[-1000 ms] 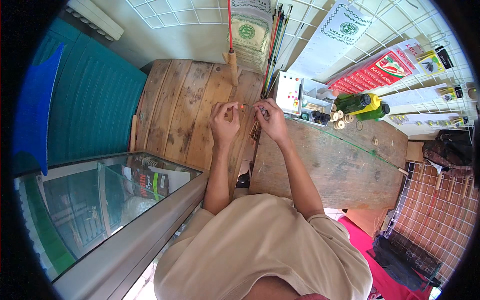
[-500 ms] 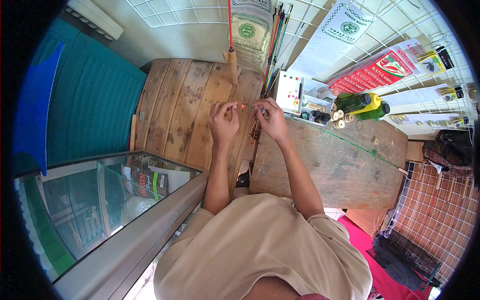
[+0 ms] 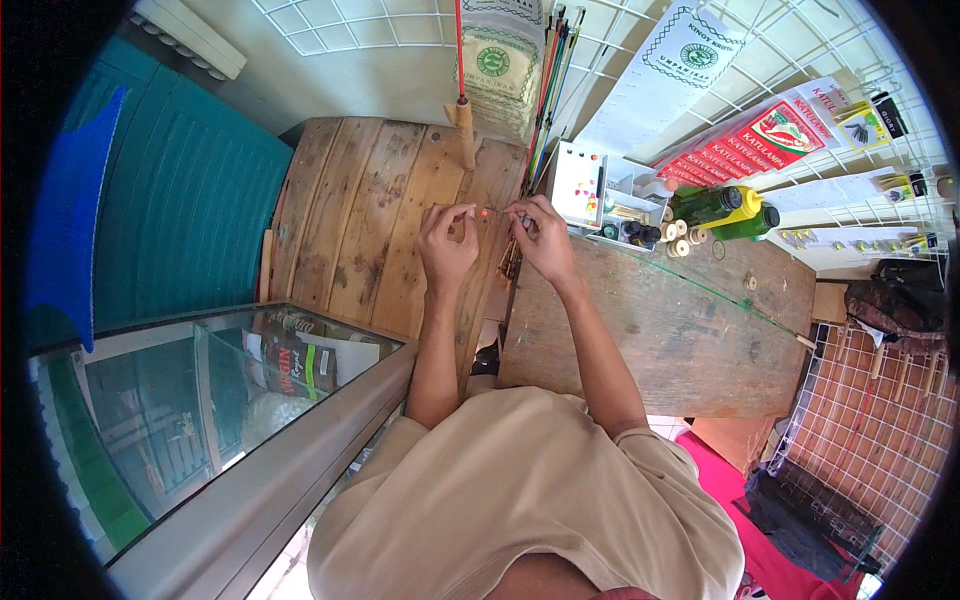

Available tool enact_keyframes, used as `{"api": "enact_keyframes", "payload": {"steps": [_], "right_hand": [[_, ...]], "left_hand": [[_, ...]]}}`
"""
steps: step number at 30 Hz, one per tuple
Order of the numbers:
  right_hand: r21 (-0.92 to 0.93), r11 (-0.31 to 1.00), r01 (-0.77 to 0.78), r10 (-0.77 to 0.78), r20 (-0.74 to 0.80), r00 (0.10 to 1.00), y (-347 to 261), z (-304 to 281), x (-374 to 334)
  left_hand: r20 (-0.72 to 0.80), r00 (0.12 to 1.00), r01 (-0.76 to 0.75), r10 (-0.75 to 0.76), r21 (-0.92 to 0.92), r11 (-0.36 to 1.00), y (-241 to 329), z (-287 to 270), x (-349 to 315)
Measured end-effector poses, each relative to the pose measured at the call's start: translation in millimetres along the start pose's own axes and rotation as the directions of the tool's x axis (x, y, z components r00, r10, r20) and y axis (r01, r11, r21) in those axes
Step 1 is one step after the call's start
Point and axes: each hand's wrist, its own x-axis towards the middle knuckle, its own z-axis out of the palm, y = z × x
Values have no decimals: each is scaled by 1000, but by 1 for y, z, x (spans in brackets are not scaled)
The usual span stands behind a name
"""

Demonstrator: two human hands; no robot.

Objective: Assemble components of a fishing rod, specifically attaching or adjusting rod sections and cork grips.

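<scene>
Over the wooden table, my left hand [image 3: 448, 248] is closed in a pinch, thumb against fingertips. What it holds, if anything, is too fine to make out. A short way to its right, my right hand [image 3: 543, 243] also pinches, and a thin dark sliver seems to stick out from its fingertips toward the left. Between the two hands shows a small bright orange bead [image 3: 485, 213]. Whether it hangs on a thread or lies on the wood I cannot tell. Beyond the hands stands a rod with a wooden handle [image 3: 465, 135] and a red shaft.
Right of my hands stands a white compartment box [image 3: 577, 190] with small coloured pieces. Beside it are wooden spools [image 3: 680, 240] and dark bottles [image 3: 705, 207]. A green rod [image 3: 710, 288] lies across the right tabletop. At lower left is a glass case [image 3: 250, 400].
</scene>
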Motion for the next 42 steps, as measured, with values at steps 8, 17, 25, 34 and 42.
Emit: {"api": "enact_keyframes", "payload": {"steps": [8,17,25,34,42], "right_hand": [[-7,999,-54,54,25,998,-3,-2,0],[2,1000,13,-13,-17,1000,-6,-1,1],[-136,986,96,-100,-27,995,-6,0,2],[-133,988,75,-73,26,997,-7,-1,1],[-132,986,98,-94,32,995,-10,-3,1]], "left_hand": [[68,997,23,-21,-29,999,3,0,1],[150,983,124,-110,-90,988,13,-4,3],[114,989,113,-96,-154,982,10,-3,3],[59,998,18,-12,-97,995,5,-3,5],[90,992,103,-92,-121,987,1,-2,5]]}}
